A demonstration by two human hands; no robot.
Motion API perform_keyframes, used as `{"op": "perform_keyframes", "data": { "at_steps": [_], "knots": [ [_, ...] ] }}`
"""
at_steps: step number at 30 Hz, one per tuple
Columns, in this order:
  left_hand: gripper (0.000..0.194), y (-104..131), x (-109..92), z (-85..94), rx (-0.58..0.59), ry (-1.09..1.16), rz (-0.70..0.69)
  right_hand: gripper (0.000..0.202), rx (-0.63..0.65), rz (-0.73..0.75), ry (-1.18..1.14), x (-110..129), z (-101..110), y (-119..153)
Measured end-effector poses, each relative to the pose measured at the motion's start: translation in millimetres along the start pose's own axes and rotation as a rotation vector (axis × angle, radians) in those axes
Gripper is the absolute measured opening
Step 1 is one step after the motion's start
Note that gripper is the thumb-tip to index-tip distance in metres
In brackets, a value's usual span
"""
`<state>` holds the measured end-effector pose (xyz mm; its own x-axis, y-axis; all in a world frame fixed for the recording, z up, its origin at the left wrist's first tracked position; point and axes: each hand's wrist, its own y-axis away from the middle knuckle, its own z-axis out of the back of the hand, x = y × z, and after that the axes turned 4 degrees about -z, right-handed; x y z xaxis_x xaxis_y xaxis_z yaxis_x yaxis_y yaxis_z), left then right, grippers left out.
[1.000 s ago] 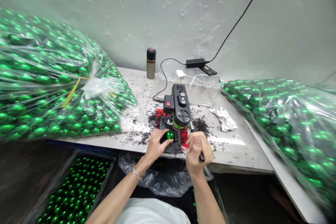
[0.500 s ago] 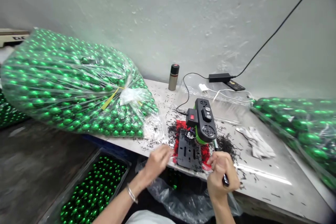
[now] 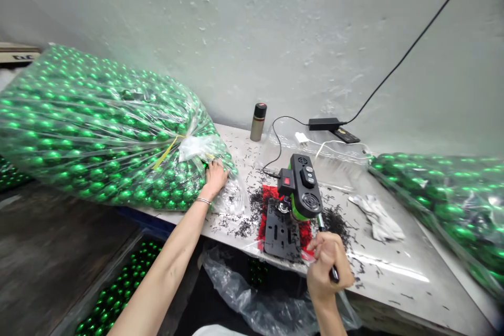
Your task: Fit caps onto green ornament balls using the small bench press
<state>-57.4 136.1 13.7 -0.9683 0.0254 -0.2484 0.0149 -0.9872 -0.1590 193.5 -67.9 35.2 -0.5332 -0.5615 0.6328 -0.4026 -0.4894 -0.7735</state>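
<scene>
My left hand (image 3: 216, 176) reaches to the open end of a large clear plastic bag (image 3: 189, 144) packed with shiny green balls (image 3: 167, 194). Its fingers look slightly spread, with the tips at the balls and partly hidden. My right hand (image 3: 329, 260) is wrapped around the black-ended lever handle (image 3: 334, 274) of a small black and green machine (image 3: 305, 186). Below the machine's head lies a black slotted base plate (image 3: 282, 236) on a red mat (image 3: 261, 241).
Small black bits (image 3: 334, 223) litter the worktable (image 3: 394, 286). White gloves (image 3: 380, 218), a bottle (image 3: 258, 122), a power adapter (image 3: 323, 124) and a clear plastic tray (image 3: 334, 176) are around the machine. Another bag of green balls (image 3: 444, 194) is at right; a lined bin (image 3: 118, 283) stands below left.
My left hand has moved from beside the base plate, up and left to the mouth of the bag. My right hand stays closed on the lever. The view has shifted slightly.
</scene>
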Motion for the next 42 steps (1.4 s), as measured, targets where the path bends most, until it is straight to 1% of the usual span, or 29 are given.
{"op": "perform_keyframes", "data": {
  "at_steps": [3,5,8,10,15,19,21,23,24,25,27,28,30,32,34,36,39,40,42],
  "knots": [
    [0.061,5,1,-9.6,0.004,-0.010,-0.010,0.037,-0.026,-0.014,0.003,0,-2,1],
    [0.063,10,2,-16.3,0.015,-0.019,-0.012,0.037,-0.032,-0.039,-0.008,-1,-3,2],
    [0.051,18,-1,-23.5,0.035,-0.025,-0.038,0.037,-0.035,-0.057,-0.022,-2,-3,4],
    [0.045,24,-5,-25.6,0.039,-0.027,-0.062,0.037,-0.034,-0.050,-0.017,-3,-2,5],
    [0.040,42,-12,-28.4,0.024,-0.041,-0.059,0.036,0.003,-0.051,-0.012,-3,0,5],
    [0.044,64,-14,-32.6,-0.023,-0.046,-0.064,0.033,0.016,-0.033,-0.018,-4,0,6],
    [0.045,72,-14,-31.3,-0.046,0.011,-0.075,0.033,0.010,-0.029,-0.020,-4,0,7],
    [0.042,74,-14,-25.4,-0.063,0.154,-0.052,0.033,0.006,-0.030,-0.023,-5,-1,7],
    [0.040,74,-14,-20.7,-0.077,0.267,-0.018,0.033,0.008,-0.030,-0.024,-5,-1,7],
    [0.039,74,-13,-15.0,-0.092,0.416,0.030,0.033,0.013,-0.029,-0.027,-4,-1,7],
    [0.040,75,-13,-2.1,-0.092,0.825,0.152,0.033,0.018,-0.025,-0.026,-4,-1,7],
    [0.039,77,-14,4.5,-0.056,1.063,0.220,0.033,0.018,-0.022,-0.022,-4,-1,6],
    [0.035,85,-17,16.5,0.083,1.513,0.350,0.034,0.018,-0.021,-0.005,-3,0,6],
    [0.029,98,-23,25.3,0.236,1.824,0.460,0.034,0.023,-0.024,0.016,-3,0,7],
    [0.024,111,-32,29.5,0.351,1.982,0.555,0.034,0.029,-0.027,0.027,-3,1,7],
    [0.018,121,-42,28.8,0.419,2.038,0.636,0.033,0.029,-0.033,0.023,-4,1,8],
    [0.008,132,-57,20.2,0.472,2.039,0.717,0.034,0.020,-0.043,-0.009,-4,0,9],
    [0.007,135,-61,16.2,0.480,2.032,0.740,0.034,0.021,-0.046,-0.017,-5,0,9],
    [0.013,139,-68,8.1,0.504,2.022,0.785,0.034,0.024,-0.042,-0.022,-5,0,9]
  ]
}}
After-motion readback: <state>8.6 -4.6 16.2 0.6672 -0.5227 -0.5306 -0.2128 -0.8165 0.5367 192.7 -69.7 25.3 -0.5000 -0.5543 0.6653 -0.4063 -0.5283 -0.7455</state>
